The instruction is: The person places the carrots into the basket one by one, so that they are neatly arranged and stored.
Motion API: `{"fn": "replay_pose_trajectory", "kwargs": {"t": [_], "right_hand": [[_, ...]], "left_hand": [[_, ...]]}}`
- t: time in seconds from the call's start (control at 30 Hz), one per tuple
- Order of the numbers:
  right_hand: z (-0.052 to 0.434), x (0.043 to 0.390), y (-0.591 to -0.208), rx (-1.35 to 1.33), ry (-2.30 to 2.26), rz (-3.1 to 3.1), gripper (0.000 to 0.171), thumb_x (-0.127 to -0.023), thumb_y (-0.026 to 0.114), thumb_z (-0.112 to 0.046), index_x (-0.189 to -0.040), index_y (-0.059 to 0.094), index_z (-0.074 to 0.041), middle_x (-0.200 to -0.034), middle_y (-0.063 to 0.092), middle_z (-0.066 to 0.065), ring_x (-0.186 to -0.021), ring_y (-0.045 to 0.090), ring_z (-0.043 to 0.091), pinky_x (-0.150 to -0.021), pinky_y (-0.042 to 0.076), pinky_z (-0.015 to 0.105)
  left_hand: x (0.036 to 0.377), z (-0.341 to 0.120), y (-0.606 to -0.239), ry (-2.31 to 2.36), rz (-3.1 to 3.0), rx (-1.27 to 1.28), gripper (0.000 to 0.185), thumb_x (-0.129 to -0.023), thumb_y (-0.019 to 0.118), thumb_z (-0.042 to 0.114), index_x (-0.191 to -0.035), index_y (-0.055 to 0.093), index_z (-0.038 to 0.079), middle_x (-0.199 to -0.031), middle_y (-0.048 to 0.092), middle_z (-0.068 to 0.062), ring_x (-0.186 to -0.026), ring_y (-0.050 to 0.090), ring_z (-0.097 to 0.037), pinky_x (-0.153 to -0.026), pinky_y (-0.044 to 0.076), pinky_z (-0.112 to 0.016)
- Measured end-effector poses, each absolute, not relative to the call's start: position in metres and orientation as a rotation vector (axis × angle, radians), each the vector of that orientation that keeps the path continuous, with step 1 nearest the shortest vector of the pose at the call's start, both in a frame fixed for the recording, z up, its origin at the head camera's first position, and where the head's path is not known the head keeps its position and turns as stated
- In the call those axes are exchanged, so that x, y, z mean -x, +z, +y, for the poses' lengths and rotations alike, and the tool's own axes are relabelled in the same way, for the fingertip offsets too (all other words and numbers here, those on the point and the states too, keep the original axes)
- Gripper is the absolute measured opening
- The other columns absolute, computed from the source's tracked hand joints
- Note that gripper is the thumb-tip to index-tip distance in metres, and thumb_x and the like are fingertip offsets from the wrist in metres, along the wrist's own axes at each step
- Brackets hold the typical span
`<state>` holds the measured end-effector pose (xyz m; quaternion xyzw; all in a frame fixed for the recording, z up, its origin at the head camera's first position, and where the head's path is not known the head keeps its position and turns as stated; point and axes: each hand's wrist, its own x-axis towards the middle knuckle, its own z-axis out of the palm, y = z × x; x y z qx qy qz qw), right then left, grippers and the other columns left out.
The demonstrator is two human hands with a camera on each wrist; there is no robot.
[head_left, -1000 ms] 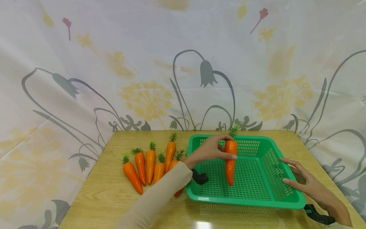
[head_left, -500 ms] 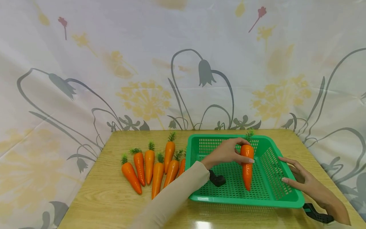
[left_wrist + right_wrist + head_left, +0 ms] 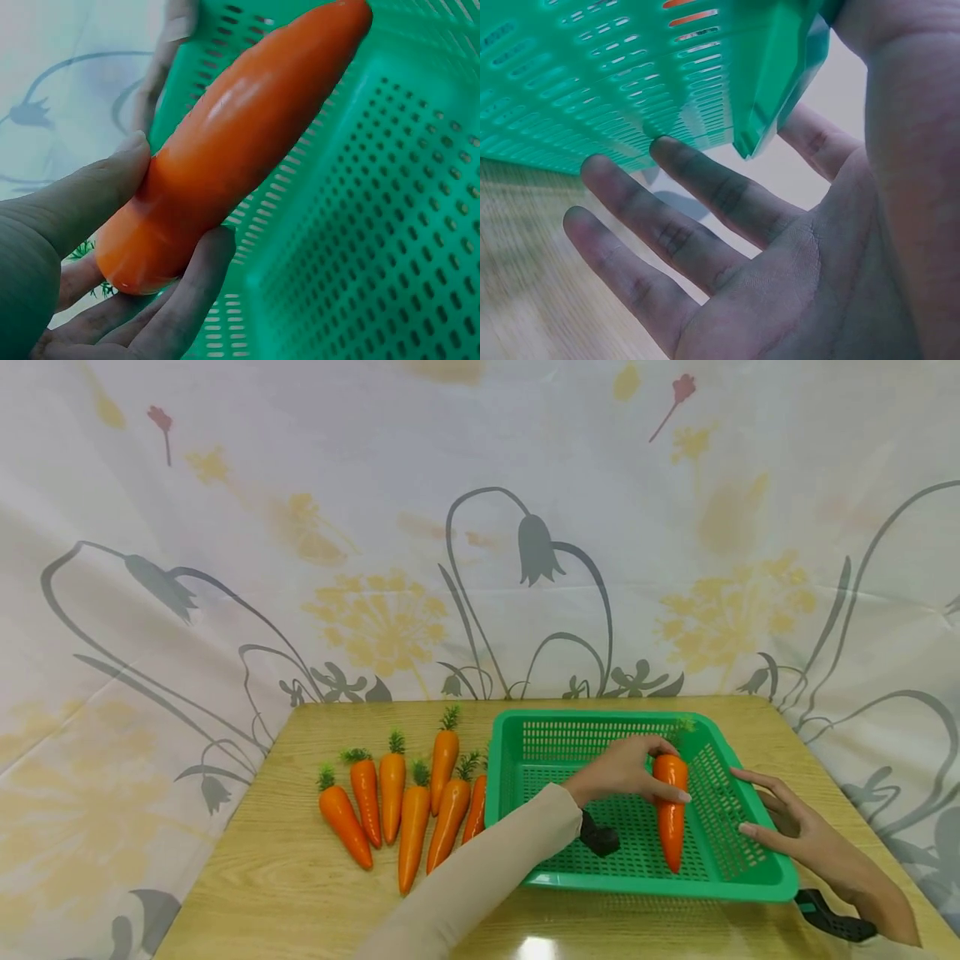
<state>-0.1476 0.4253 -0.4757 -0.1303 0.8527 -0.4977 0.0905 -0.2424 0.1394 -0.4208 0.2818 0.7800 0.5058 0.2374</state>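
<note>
Carrot (image 3: 672, 843) in pinch of left hand (image 3: 627, 773) — right hand (image 3: 808, 835), uncurled, at basket rim (image 3: 776, 882).

The wooden desk (image 3: 262, 877) holds orange carrots (image 3: 392, 797) with leafy tops, and a green basket (image 3: 660, 885) beside them.

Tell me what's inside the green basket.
The left hand holds one carrot over the basket floor; whether they touch, I can't tell. Floor behind the hand and carrot is covered.
</note>
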Motion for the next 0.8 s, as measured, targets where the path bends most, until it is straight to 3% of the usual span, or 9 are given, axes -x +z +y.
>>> {"fn": "replay_pose_trajectory", "kwargs": {"t": [0.2,0.4,0.5,0.57,0.8], "right_hand": [[0.425,0.148,-0.475,0.4,-1.491,2.524,0.072,-0.108,0.054,-0.011,-0.166,0.013,-0.024,-0.154,0.026,0.004,-0.117,0.043,-0.018,-0.082,0.057,0.03],[0.424,0.149,-0.474,0.393,-1.468,2.538,0.073,-0.108,0.054,-0.012,-0.167,0.012,-0.025,-0.159,0.018,0.032,-0.116,0.037,-0.022,-0.084,0.056,0.042],[0.424,0.148,-0.473,0.395,-1.464,2.542,0.074,-0.108,0.054,-0.012,-0.167,0.012,-0.026,-0.159,0.014,0.038,-0.116,0.035,-0.023,-0.084,0.056,0.045],[0.424,0.148,-0.473,0.4,-1.472,2.54,0.073,-0.108,0.055,-0.012,-0.167,0.013,-0.025,-0.159,0.018,0.034,-0.116,0.038,-0.021,-0.083,0.057,0.041],[0.424,0.145,-0.474,0.419,-1.52,2.508,0.072,-0.108,0.054,-0.009,-0.166,0.014,-0.022,-0.146,0.031,-0.013,-0.118,0.048,-0.014,-0.082,0.057,0.031]], "left_hand": [[0.238,0.154,-0.425,1.306,2.179,-0.743,0.052,-0.084,0.088,0.013,-0.129,0.064,0.01,-0.109,0.06,0.006,-0.074,0.065,-0.007,-0.065,0.061,-0.027],[0.237,0.162,-0.43,1.281,2.19,-0.689,0.051,-0.084,0.088,0.01,-0.129,0.064,0.01,-0.11,0.061,0.004,-0.073,0.064,-0.009,-0.064,0.061,-0.028],[0.237,0.164,-0.433,1.222,2.229,-0.697,0.053,-0.084,0.087,0.009,-0.131,0.063,0.01,-0.111,0.061,0.002,-0.073,0.064,-0.009,-0.064,0.06,-0.026],[0.238,0.165,-0.435,1.187,2.252,-0.705,0.054,-0.085,0.086,0.007,-0.132,0.062,0.009,-0.111,0.062,0.001,-0.074,0.063,-0.008,-0.063,0.06,-0.026],[0.24,0.169,-0.443,1.039,2.355,-0.714,0.058,-0.085,0.086,0.009,-0.137,0.06,0.013,-0.111,0.065,0.001,-0.082,0.063,-0.007,-0.065,0.057,-0.023]]}}
